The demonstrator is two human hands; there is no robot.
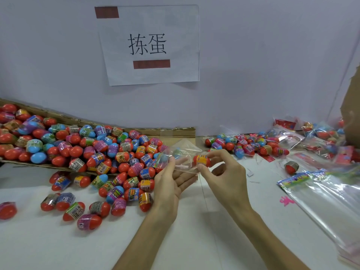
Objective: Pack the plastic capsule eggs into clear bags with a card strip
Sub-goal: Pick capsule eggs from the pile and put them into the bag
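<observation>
My left hand [171, 180] holds a clear bag [183, 154] by its mouth, thumb on top and fingers underneath. One egg shows faintly inside the bag. My right hand [224, 172] pinches a red egg with a yellow label [202, 160] at the bag's opening. A big pile of red, blue and purple capsule eggs [93, 151] spills from a flattened cardboard box [175, 133] on the left. A stack of clear bags with colourful card strips [321, 193] lies on the right.
A smaller group of eggs [247, 146] and several filled bags [315, 137] sit at the back right. A lone egg [291, 167] lies near the bag stack. A paper sign [149, 45] hangs on the wall. Cardboard [350, 114] stands at the far right edge.
</observation>
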